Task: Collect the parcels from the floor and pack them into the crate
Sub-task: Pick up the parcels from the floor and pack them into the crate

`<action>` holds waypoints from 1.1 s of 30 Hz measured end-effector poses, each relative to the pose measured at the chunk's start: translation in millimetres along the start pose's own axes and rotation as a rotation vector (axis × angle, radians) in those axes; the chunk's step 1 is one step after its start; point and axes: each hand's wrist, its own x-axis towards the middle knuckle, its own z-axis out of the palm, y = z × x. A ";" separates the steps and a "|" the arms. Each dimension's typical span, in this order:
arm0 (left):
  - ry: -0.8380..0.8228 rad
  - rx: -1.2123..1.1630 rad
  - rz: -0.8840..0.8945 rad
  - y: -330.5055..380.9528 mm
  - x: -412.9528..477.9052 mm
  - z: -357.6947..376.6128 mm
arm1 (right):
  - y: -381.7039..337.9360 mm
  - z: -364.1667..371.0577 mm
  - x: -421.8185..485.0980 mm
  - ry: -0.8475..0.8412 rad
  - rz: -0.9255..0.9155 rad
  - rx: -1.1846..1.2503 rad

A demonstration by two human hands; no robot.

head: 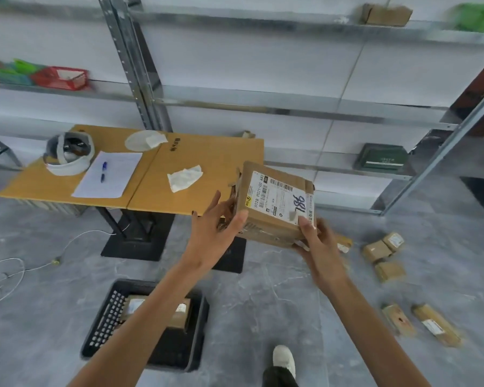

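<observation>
Brown cardboard parcel [277,202] with a white shipping label and blue handwritten digits is in the air, held up between both hands. It sits higher than the black plastic crate [104,328] and off to the crate's right, so it is not over the crate opening.

I see the left hand [215,233] flat against the parcel's torn left side, with the fingers straight and the thumb on the near corner. The right hand [319,247] grips the lower right corner, with its thumb on the label and its fingers tucked underneath. The hands are apart, with the box between them.

The crate stands on the grey floor [263,303], partly hidden by the left forearm. I can make out packed parcels [179,314] inside it, though I cannot count them.

Several loose parcels [386,255] lie on the floor well to the right of the crate, some clustered and two lying farther forward.

Beyond the crate stands a low wooden table [207,163]. It carries a white headset [67,155], a sheet of paper [109,174] with a blue pen [104,171] on it, and a crumpled tissue [183,177].

Metal shelving [151,93] lines the wall behind the table.

A white shoe [284,358] shows just right of the crate, and a thin white cable [6,275] trails on the floor to the crate's left.
</observation>
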 end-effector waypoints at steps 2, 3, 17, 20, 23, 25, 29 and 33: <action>-0.022 -0.067 -0.065 -9.1 -10.5 -18.1 | 4.2 21.3 -12.6 0.001 -0.026 -0.018; -0.033 -0.105 -0.112 -12.8 -13.0 -25.6 | 6.0 30.8 -17.1 -0.002 -0.047 -0.047; 0.126 -0.779 -0.512 -39.0 20.5 -75.8 | 18.5 88.0 19.8 -0.282 0.031 -0.007; 0.078 -0.779 -0.522 -54.3 19.6 -91.0 | 24.8 107.8 27.1 -0.306 0.067 0.044; -0.012 -0.809 -0.586 -76.6 20.2 -114.7 | 37.1 139.2 27.8 -0.303 0.084 0.028; -0.105 -0.742 -0.622 -98.6 20.5 -137.9 | 46.8 162.2 26.7 -0.276 0.073 0.020; -0.281 -0.315 -0.583 -149.9 17.6 -191.7 | 70.2 213.6 21.4 -0.233 0.068 -0.001; -0.331 -0.061 -0.460 -195.9 6.2 -249.0 | 99.4 279.6 9.6 -0.157 0.037 -0.082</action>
